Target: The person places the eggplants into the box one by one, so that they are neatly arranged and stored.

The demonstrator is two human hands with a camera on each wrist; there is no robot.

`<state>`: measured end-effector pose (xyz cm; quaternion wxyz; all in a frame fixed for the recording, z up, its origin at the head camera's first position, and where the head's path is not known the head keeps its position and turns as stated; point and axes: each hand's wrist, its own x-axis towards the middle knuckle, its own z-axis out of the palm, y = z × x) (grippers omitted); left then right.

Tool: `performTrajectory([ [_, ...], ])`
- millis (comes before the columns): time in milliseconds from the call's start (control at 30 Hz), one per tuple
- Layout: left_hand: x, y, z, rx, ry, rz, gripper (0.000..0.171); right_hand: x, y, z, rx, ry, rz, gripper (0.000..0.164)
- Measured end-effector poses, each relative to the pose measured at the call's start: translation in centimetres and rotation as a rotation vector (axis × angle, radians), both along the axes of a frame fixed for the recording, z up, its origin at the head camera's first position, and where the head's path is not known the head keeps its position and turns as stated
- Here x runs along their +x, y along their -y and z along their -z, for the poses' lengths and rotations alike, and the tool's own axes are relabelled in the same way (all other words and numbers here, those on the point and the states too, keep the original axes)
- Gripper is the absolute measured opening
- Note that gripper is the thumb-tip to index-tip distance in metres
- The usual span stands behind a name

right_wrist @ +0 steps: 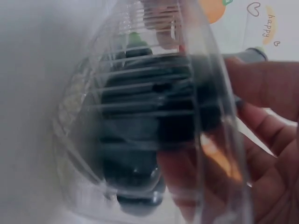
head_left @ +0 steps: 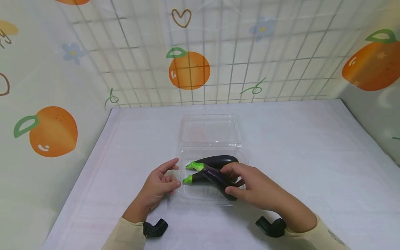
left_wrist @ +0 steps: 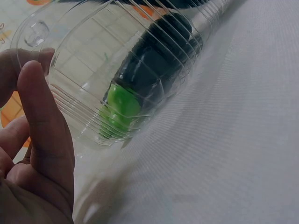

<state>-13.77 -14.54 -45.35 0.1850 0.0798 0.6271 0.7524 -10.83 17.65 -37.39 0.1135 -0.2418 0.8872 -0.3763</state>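
A clear plastic clamshell box [head_left: 178, 198] lies on the table with its lid [head_left: 212, 119] folded back flat. Two dark eggplants sit in it, a rear eggplant [head_left: 218, 159] and a front eggplant [head_left: 198, 178], both with green stem ends to the left. Across them slants a top eggplant [head_left: 215, 176], its stem toward the upper left. My right hand [head_left: 250, 182] holds its lower right part between thumb and fingers, also seen through the box wall in the right wrist view. At the box's left rim, my left hand [head_left: 160, 182] touches with spread thumb and index finger.
A white cloth covers the table [head_left: 297, 146]. Behind stands a grid [head_left: 231, 73] under a sheet with printed oranges. Each wrist carries a black curved piece, the left piece [head_left: 156, 228] and the right piece [head_left: 271, 226], near the table's front.
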Motion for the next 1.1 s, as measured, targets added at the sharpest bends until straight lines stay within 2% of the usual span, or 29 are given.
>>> performTrajectory([
  [200, 0.0, 0.0, 0.1, -0.005, -0.005, 0.003, 0.083, -0.9, 0.3, -0.1, 0.002, 0.021, -0.083, 0.037],
  [400, 0.1, 0.0, -0.1, 0.006, 0.010, 0.007, 0.084, -2.1, 0.7, -0.1, 0.007, 0.096, -0.154, 0.036],
  [633, 0.0, 0.0, 0.0, 0.017, 0.012, 0.013, 0.085, -2.5, 1.0, 0.2, 0.011, 0.112, -0.183, 0.035],
  [900, -0.1, 0.0, 0.2, 0.007, 0.001, 0.004, 0.082, -2.3, 1.4, 0.6, 0.083, 0.029, -0.183, 0.036],
  [1100, -0.1, 0.0, 0.2, -0.003, -0.014, 0.002, 0.081, -2.3, 1.5, 0.8, 0.101, 0.033, -0.166, 0.034],
])
